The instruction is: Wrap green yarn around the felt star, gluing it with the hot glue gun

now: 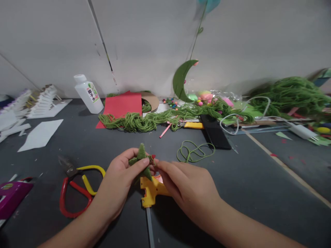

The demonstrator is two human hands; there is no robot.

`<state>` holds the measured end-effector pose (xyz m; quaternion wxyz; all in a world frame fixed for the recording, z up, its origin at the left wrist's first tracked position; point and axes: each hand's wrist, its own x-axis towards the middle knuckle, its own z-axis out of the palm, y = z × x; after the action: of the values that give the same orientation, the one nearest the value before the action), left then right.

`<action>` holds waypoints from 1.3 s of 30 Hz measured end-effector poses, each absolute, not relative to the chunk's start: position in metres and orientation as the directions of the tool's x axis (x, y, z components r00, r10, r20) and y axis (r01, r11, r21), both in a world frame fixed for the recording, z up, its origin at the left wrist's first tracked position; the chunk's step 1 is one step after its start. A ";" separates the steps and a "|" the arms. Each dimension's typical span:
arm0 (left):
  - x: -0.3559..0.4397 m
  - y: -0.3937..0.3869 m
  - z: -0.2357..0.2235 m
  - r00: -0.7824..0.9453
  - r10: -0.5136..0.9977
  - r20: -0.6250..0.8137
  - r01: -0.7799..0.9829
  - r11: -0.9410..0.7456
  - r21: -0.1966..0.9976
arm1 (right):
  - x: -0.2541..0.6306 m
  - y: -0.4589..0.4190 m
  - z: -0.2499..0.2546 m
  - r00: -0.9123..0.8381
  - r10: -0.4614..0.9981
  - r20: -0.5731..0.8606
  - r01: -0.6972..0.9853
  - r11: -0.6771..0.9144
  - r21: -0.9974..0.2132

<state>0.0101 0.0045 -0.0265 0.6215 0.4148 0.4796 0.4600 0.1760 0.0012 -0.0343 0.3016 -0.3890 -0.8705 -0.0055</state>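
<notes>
My left hand (124, 172) is closed on a star (141, 153) wrapped in green yarn, thumb across its front. Beside the star's right point, my right hand (184, 177) pinches with thumb and forefinger; what lies between those fingertips is too small to make out. A small red piece (153, 156) shows right by the fingertips. Under both hands lies a yellow glue gun (150, 193) with a glue stick (150, 227) sticking out of it, its other end partly hidden by my right hand. A loose length of green yarn (190, 156) is coiled on the table beyond my right hand.
Pliers (74, 182) with red and yellow handles lie left, near a purple tool (15, 193). Behind are a white bottle (89, 94), red paper (122, 105), green yarn (139, 122), a black phone-like slab (214, 132) and a white cable (269, 103). A green crescent (181, 81) hangs against the wall.
</notes>
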 end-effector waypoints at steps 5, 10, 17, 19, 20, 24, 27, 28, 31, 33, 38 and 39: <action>0.009 0.002 -0.023 0.023 0.990 -0.140 0.232 0.131 0.964 | 0.179 -0.001 -0.030 -0.578 0.596 0.558 0.646 0.752 -0.134; 0.013 -0.006 -0.018 0.102 0.985 -0.139 0.328 0.098 0.939 | 0.183 0.003 -0.021 -0.569 0.665 0.484 0.621 0.733 -0.278; 0.015 -0.007 -0.019 0.244 0.936 -0.254 0.203 0.206 0.957 | 0.187 0.011 -0.006 -0.430 0.902 0.031 0.500 0.267 -0.824; 0.014 -0.007 -0.020 0.280 0.920 -0.275 0.158 0.238 0.958 | 0.187 0.014 -0.003 -0.432 0.895 -0.113 0.410 0.084 -0.908; 0.013 -0.006 -0.021 0.298 0.912 -0.283 0.134 0.253 0.958 | 0.187 0.016 -0.003 -0.436 0.885 -0.162 0.371 0.013 -0.929; 0.009 -0.005 -0.026 0.382 0.882 -0.278 0.006 0.298 0.955 | 0.188 0.019 -0.004 -0.460 0.855 -0.240 0.257 -0.131 -0.958; 0.008 -0.004 -0.026 0.412 0.865 -0.287 -0.087 0.351 0.932 | 0.188 0.018 -0.007 -0.478 0.835 -0.271 0.203 -0.196 -0.959; 0.008 -0.004 -0.026 0.411 0.862 -0.296 -0.108 0.369 0.923 | 0.188 0.017 -0.008 -0.482 0.831 -0.278 0.197 -0.206 -0.958; 0.009 -0.004 -0.025 0.405 0.858 -0.316 -0.138 0.399 0.907 | 0.187 0.016 -0.010 -0.488 0.829 -0.275 0.196 -0.203 -0.959; 0.009 -0.004 -0.025 0.403 0.861 -0.309 -0.156 0.397 0.904 | 0.186 0.016 -0.011 -0.484 0.833 -0.269 0.193 -0.199 -0.961; 0.008 -0.002 -0.028 0.378 0.889 -0.258 -0.213 0.355 0.910 | 0.184 0.014 -0.009 -0.428 0.881 -0.200 0.197 -0.125 -0.972; 0.008 -0.002 -0.029 0.363 0.899 -0.247 -0.226 0.342 0.912 | 0.183 0.014 -0.009 -0.419 0.891 -0.175 0.201 -0.097 -0.975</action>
<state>0.0081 -0.0022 -0.0288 0.7127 0.4165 0.4039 0.3944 0.1830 0.0137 -0.0086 0.2940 -0.4519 -0.6042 0.5868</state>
